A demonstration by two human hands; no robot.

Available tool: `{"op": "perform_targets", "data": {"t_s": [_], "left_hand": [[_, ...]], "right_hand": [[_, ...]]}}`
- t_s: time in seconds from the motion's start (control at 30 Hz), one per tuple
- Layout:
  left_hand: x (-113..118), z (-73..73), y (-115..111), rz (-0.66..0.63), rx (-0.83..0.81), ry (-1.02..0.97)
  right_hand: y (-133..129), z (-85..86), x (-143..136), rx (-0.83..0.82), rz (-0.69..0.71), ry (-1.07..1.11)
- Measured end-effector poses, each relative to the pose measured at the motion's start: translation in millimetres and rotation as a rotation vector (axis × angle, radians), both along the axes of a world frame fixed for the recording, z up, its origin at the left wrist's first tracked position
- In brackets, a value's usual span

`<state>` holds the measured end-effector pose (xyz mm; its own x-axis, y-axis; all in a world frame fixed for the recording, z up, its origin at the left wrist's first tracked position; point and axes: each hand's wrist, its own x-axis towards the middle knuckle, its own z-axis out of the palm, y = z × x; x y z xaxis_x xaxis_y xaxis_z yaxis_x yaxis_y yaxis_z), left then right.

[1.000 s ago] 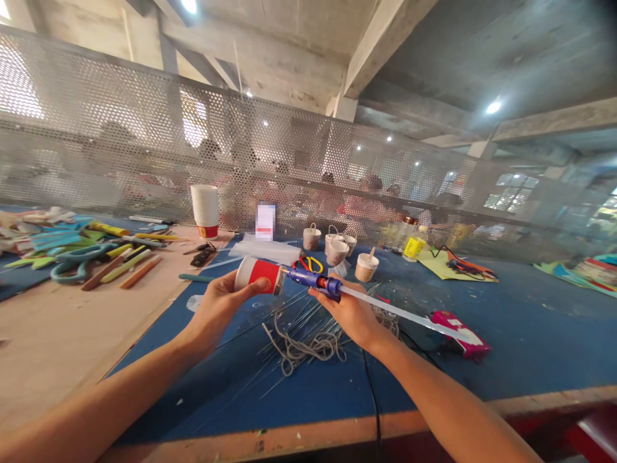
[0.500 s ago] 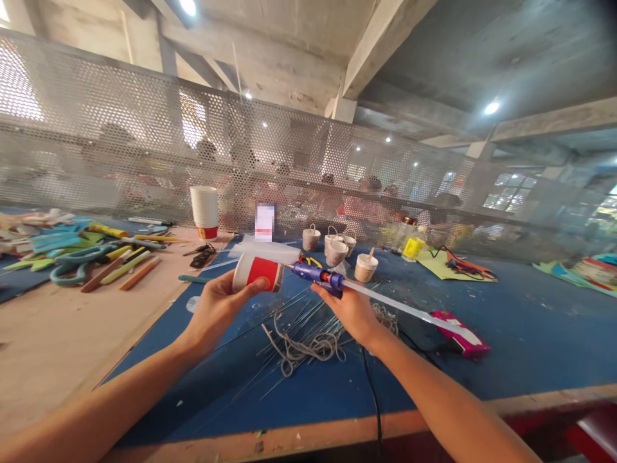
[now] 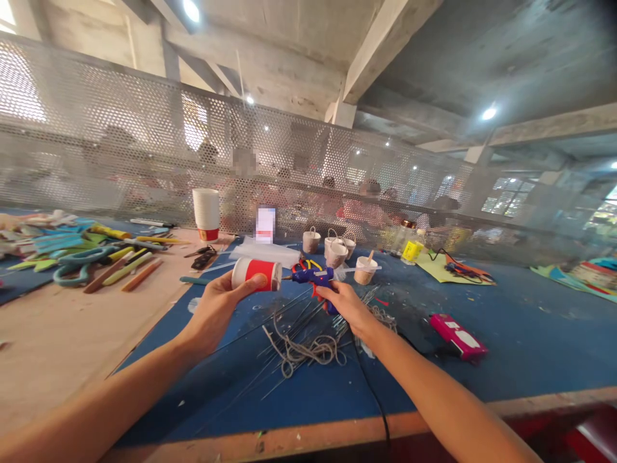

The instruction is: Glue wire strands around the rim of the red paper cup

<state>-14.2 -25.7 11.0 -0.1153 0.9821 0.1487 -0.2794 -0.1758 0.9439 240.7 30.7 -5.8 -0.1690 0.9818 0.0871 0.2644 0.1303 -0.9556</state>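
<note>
My left hand (image 3: 219, 302) is closed around a red-and-white paper cup (image 3: 257, 275), which lies tilted on its side. The cup's end with a brownish edge faces right. In my right hand (image 3: 348, 303) is a blue hot glue gun (image 3: 311, 276), its nozzle pointing left at that end. Whether the tip touches the cup I cannot tell. A pale glue stick juts from the gun's back. Under both hands, grey cord (image 3: 308, 350) lies loosely coiled among thin metal wires.
Several small cord-wrapped cups (image 3: 336, 253) stand behind the glue gun. A stack of paper cups (image 3: 206, 215), pliers and scissors (image 3: 80, 265) are at left. A magenta box (image 3: 457, 335) lies at right, near a yellow-labelled bottle (image 3: 412, 247). Perforated metal screen (image 3: 299, 148) runs behind.
My right hand has turned the glue gun; its glue stick now points level to the right instead of toward me. The nozzle has dropped slightly along the cup's end. The cup stays nearly in place.
</note>
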Motion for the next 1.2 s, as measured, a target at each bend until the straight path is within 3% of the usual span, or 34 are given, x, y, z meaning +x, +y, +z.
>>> {"op": "perform_targets", "data": {"t_s": [0.13,0.3,0.57,0.63,0.7,0.83,0.97,1.07,1.2], "left_hand": [[0.8,0.2,-1.7,-0.034,0.009,-0.016],[1.8,-2.8,1.6,-0.060,0.043,-0.005],[3.7,-7.8,4.1,-0.083,0.064,0.005],[4.8,-7.6,3.1,-0.108,0.062,0.011],[6.3,-7.2,2.1,-0.130,0.062,0.016],[9.6,-7.5,0.7,-0.145,0.063,0.062],[10.0,-9.7,1.7,-0.138,0.061,0.116],[9.0,-11.1,2.9,-0.132,0.067,0.130],[8.6,-10.6,1.4,-0.088,0.051,0.227]], "right_hand": [[3.8,-7.7,1.6,0.160,-0.044,-0.295],[1.0,-10.7,-2.8,0.189,-0.059,-0.599],[-3.7,-8.8,-6.3,0.289,-0.131,-0.698],[-7.4,-5.8,-8.7,0.380,-0.143,-0.625],[-13.6,-0.7,-13.2,0.397,-0.047,-0.406],[-31.8,11.2,-22.5,0.015,0.353,0.173],[-42.1,16.5,-23.9,-0.267,0.594,0.328],[-39.8,14.3,-22.8,-0.291,0.580,0.336],[-36.9,9.8,-22.3,-0.015,0.376,0.138]]}}
